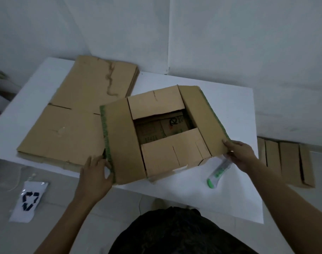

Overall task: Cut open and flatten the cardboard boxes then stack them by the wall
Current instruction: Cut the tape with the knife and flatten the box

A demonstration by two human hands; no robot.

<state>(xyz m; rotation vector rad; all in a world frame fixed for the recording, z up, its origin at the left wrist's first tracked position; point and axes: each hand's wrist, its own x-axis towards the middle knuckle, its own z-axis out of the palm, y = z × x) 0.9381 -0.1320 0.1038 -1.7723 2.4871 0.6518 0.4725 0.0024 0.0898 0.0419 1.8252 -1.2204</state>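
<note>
On the desk: open box point(175, 149) at the near middle of the white desk point(220, 189), top flaps spread.
Left hand point(96, 173): grip pinching the green-edged left flap near its front corner.
Right hand point(241, 153): grip clamped on the right flap's near corner, fingers on top.
Cutter point(218, 172): green-and-white, lying just below the right hand.
Flattened cardboard point(79, 114): stacked left of the box.
Floor, right: more flattened boxes point(285, 160) by the wall.

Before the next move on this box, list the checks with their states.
1. Side flaps of the box spread outward: ok.
2. End flaps clear of the opening: not ok, both fold inward.
3. Left flap edge held by left grip: ok.
4. Right flap corner pinched by right grip: ok.
5. Reach to the cutter on the table: ok.
6. Lower seam cut: cannot tell.
</note>
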